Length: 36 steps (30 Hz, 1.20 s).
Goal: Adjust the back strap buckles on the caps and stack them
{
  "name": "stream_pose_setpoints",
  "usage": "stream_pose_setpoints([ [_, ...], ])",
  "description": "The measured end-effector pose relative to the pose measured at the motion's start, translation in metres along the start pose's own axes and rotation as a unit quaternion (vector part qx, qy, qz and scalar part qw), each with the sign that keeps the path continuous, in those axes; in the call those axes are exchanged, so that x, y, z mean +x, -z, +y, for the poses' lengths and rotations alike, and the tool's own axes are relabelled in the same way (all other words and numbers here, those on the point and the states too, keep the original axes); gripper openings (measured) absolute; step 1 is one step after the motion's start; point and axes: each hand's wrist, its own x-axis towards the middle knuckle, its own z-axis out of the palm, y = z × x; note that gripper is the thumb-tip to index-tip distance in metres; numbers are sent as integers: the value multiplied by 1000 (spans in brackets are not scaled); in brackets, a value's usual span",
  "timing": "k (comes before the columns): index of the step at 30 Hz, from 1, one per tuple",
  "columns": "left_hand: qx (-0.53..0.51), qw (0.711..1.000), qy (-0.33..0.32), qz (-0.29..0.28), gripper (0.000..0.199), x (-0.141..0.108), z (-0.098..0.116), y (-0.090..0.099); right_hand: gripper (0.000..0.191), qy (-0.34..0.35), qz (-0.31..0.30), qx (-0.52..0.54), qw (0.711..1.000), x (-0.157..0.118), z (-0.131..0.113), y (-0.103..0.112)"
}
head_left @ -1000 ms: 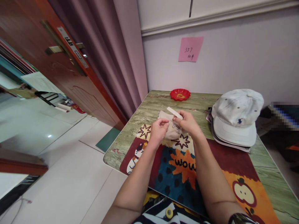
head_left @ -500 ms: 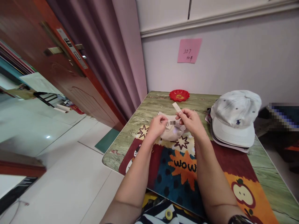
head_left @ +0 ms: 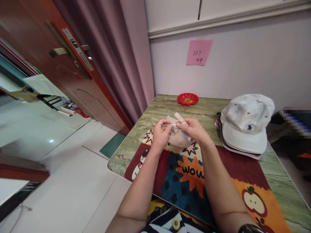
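A pale beige cap (head_left: 179,139) rests on the patterned mat, with its back edge and adjusting strap (head_left: 179,117) towards the far side. My left hand (head_left: 160,133) pinches the cap's edge beside a small metal buckle (head_left: 173,127). From the other side my right hand (head_left: 194,128) is closed on the strap, its thumb close by the buckle. The strap's loose end sticks up beyond the right fingers. Fingers cover part of the buckle, so how the strap runs through it is hidden.
At the right of the table (head_left: 116,161) stands a stack of caps, a white cap (head_left: 245,129) on top. A red scalloped dish (head_left: 188,99) lies near the back edge. A pink note (head_left: 199,52) hangs on the wall. To the left is a wooden door (head_left: 70,81).
My right hand has moved left and down to the buckle, bringing the strap with it. Both hands are closer together now. The view has shifted slightly.
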Motion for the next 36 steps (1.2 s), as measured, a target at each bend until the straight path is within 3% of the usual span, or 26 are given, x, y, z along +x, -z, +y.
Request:
stream_pose_setpoints([
  [3, 28, 997, -36, 63, 23, -7, 1, -6, 36, 3, 34, -6, 999, 1, 0, -1],
  [7, -1, 1000, 13, 4, 27, -14, 4, -14, 34, 15, 45, -6, 999, 1, -1, -2],
  [15, -98, 992, 77, 25, 40, -10, 5, -15, 32, 66, 71, -56, 994, 3, 0, -6],
  [22, -91, 992, 63, 58, 40, -13, 8, -15, 29, 100, 81, -109, 986, 3, 2, -7],
  [31, -153, 984, 84, 42, 41, -13, 9, -18, 32, 110, 99, -137, 980, 4, 4, -10],
  [36, -195, 976, 88, 33, 34, -7, 2, -9, 41, 112, 116, -101, 982, 0, -3, -5],
])
